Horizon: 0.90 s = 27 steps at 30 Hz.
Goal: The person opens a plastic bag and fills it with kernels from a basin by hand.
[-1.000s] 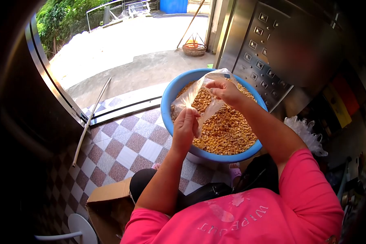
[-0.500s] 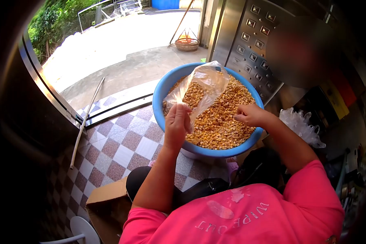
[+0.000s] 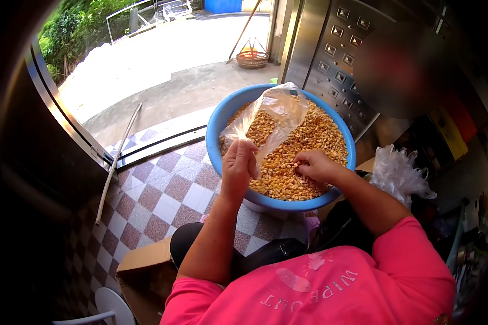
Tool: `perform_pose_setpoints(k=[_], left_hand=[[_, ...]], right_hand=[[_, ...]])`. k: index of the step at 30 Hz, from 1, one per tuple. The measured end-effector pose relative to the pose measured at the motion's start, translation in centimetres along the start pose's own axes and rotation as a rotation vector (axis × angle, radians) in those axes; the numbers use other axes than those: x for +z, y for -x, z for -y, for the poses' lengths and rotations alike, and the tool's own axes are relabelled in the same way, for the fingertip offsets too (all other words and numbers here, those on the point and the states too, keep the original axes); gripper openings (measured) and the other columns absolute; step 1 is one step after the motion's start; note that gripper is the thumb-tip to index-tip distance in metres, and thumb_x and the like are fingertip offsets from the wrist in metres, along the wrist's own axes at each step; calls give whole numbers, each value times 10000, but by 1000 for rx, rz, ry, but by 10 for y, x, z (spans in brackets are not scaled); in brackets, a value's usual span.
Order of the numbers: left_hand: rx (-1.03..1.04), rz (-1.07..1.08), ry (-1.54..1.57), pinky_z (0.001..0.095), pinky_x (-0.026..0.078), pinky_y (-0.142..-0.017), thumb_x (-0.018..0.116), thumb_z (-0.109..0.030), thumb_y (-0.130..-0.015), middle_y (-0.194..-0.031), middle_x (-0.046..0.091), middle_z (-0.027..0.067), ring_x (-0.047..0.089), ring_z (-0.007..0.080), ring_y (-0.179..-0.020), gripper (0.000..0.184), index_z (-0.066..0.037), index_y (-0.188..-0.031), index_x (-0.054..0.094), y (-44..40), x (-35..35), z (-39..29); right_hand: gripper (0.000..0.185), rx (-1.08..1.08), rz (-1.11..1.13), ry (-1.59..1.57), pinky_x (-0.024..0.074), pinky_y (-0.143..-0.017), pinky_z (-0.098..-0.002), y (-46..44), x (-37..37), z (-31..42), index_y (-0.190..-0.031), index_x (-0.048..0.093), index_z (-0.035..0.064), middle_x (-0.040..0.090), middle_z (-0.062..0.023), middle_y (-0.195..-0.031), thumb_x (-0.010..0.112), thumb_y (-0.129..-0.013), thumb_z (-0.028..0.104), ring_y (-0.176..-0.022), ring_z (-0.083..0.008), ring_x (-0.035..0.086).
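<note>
A big blue basin (image 3: 214,146) is filled with dried yellow corn kernels (image 3: 279,181). My left hand (image 3: 238,162) pinches the gathered edge of a clear plastic bag (image 3: 284,111) near the basin's left side. The bag spreads out over the kernels, its far end close to the back rim. Over the right half of the corn, my right hand (image 3: 315,166) has its fingers curled together in a pinch, with kernels at the fingertips. How many it grips is hidden.
A bundle of clear plastic bags (image 3: 398,173) lies right of the basin. An open cardboard box (image 3: 146,260) and a white round stool (image 3: 114,306) are at lower left. A pale stick (image 3: 118,162) leans by the doorway. Outside stands a wicker basket (image 3: 252,59).
My right hand has moved left across the corn, from near the right rim further in. My left hand and the bag stay nearly in place.
</note>
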<state>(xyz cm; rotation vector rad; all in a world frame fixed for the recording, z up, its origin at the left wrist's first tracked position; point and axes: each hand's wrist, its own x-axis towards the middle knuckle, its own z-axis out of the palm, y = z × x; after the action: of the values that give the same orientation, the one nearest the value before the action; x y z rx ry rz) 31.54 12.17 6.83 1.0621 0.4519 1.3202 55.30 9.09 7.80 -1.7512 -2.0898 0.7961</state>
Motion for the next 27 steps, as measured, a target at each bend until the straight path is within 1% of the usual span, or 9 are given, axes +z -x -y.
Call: perform_pose_setpoints(k=[2,5,12,14,16,17,21,26,27], left_hand=[[4,0,-3,224,302,-343,351,-286,-995,-496,365,-9,300,70,-374,315,-44,-878,514,0,0,-1],[7,1,-7,223,302,-343,351,-284,-995,-498,366,-10,303,69,-375,311,-45,-877,512,0,1,-1],[4,8,-15,216,305,-350,351,-276,-996,-497,369,-12,308,65,-373,304,-47,-879,513,0,0,1],[-1,4,-10,215,306,-351,350,-276,-996,-497,370,-13,308,64,-373,304,-48,-879,513,0,0,0],[-8,0,-5,214,306,-353,349,-276,-996,-498,371,-13,309,64,-373,304,-49,-880,513,1,0,-1],[-11,1,-9,214,305,-353,348,-277,-996,-499,372,-12,309,65,-373,305,-48,-881,513,1,0,-2],[-10,8,-8,216,304,-356,344,-282,-997,-501,374,-11,309,66,-376,309,-47,-885,511,1,0,-2],[-12,4,1,219,305,-358,344,-284,-997,-502,367,-12,306,65,-381,310,-47,-885,509,1,0,-2],[-7,8,5,219,305,-358,343,-284,-997,-503,365,-13,305,64,-384,310,-48,-883,508,1,0,-2]], right_hand=[[263,32,15,-73,503,-643,-328,-1,-5,-1,-973,593,-3,630,-146,-803,643,-793,181,-734,-220,626],[177,383,155,-688,378,-382,-189,-3,-21,7,-952,609,59,578,-30,-710,630,-844,197,-469,-43,481],[138,397,267,-1288,336,-392,-149,-33,-51,32,-998,595,17,571,-64,-785,565,-884,90,-491,-47,431],[158,335,334,-1352,399,-429,-173,-51,-54,37,-1024,581,-7,582,-81,-807,532,-893,67,-539,-67,478],[184,341,189,-1288,496,-513,-224,-66,-52,56,-1057,564,-13,586,-93,-821,507,-898,61,-629,-112,560],[208,330,160,-1277,560,-656,-304,-78,-48,53,-1093,543,-9,575,-126,-932,466,-910,53,-785,-201,610],[237,288,-17,-1227,528,-842,-404,-97,-42,79,-1133,512,-3,514,-149,-1117,447,-923,86,-940,-271,573],[267,261,-101,-1171,520,-809,-405,-115,-40,74,-1145,500,19,508,-106,-1126,517,-898,121,-986,-245,528],[273,216,-106,-1116,513,-805,-399,-115,-41,74,-1162,507,32,483,-119,-1171,503,-908,132,-1073,-265,470]])
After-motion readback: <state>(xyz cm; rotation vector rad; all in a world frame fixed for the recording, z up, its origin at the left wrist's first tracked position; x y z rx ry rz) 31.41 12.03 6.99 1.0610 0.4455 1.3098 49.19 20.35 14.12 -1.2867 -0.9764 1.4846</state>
